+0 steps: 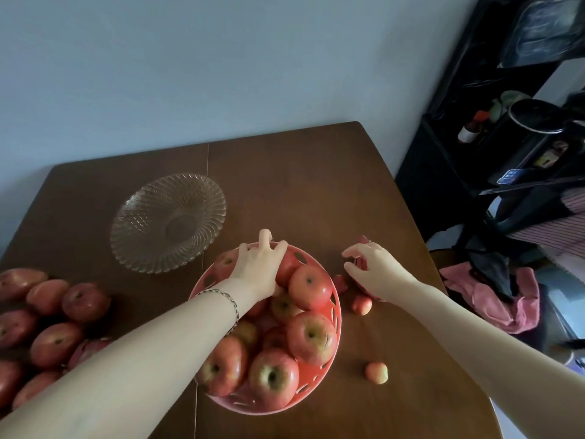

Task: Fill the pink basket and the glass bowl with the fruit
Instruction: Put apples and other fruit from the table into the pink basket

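Hands first: the left hand [258, 267] lies spread, fingers fairly straight, on a top apple [286, 264] at the far rim of the pink basket [339, 315], pressing rather than gripping. The right hand [375, 270] curls round a mostly hidden red fruit [364, 239] on the desk [316, 185], just right of the basket.

The desk is smooth dark wood with one seam. The basket is round plastic with oval cut-outs, and apples are heaped to its rim. It looks about full, so the steadying palm should stay light or the pile may slide.

The glass bowl [133, 248], far left of the basket, is wide and shallow with cut diamonds and a scalloped edge, and it holds nothing. Fruit probably belongs there now, set down gently at the centre, because round, waxy apples roll.

Loose apples [85, 301] crowd the desk's left edge. Two small fruits [376, 372] lie right of the basket.
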Tool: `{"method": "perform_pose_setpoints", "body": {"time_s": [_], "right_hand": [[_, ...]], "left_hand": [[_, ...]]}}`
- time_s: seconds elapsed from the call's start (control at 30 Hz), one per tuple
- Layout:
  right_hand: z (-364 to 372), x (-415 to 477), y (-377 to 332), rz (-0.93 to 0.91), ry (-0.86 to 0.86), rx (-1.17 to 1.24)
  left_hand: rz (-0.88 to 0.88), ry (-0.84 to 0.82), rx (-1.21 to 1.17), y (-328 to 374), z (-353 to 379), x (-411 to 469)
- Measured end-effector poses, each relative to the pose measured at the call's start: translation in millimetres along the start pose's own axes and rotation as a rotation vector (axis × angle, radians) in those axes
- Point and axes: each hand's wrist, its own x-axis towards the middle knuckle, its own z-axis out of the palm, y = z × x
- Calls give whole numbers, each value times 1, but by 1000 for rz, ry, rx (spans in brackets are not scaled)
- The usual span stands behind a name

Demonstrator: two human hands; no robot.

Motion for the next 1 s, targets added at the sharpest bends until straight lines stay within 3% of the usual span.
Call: {"method": "perform_pose_setpoints", "body": {"time_s": [0.2,0.37,0.5,0.67,0.77,0.87,1.0], "right_hand": [[3,1,-5,-49,-12,-27],[2,-1,0,19,14,-70],[4,0,14,150,239,-152],[19,11,39,407,67,-84],[20,13,41,417,121,77],[13,9,34,398,227,87],[-13,-17,-8,150,393,128]], "left_hand": [[-96,67,35,7,3,-5],[-22,296,224,14,12,-8],[-9,161,92,12,11,-7],[-69,75,-105,-2,0,-16],[-155,123,-210,-9,0,-32],[-216,237,-360,-18,3,-55],[-182,453,-415,-32,13,-85]]}}
